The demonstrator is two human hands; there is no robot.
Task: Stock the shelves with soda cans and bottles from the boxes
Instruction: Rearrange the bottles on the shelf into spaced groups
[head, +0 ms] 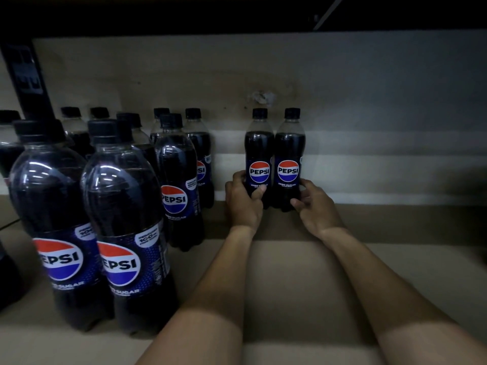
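Note:
Two Pepsi Zero Sugar bottles stand upright side by side at the back of the shelf, against the rear wall. My left hand [242, 200] grips the lower part of the left bottle [259, 151]. My right hand [315, 204] grips the base of the right bottle [289, 151]. Both bottles touch each other and rest on the shelf board [290, 272]. Both of my forearms reach in from the bottom of the view.
Several more Pepsi bottles stand in rows on the left of the shelf, the nearest two [55, 219] [126, 225] close to the front edge. A dark upright post [26, 77] is at the far left. The shelf above casts shadow.

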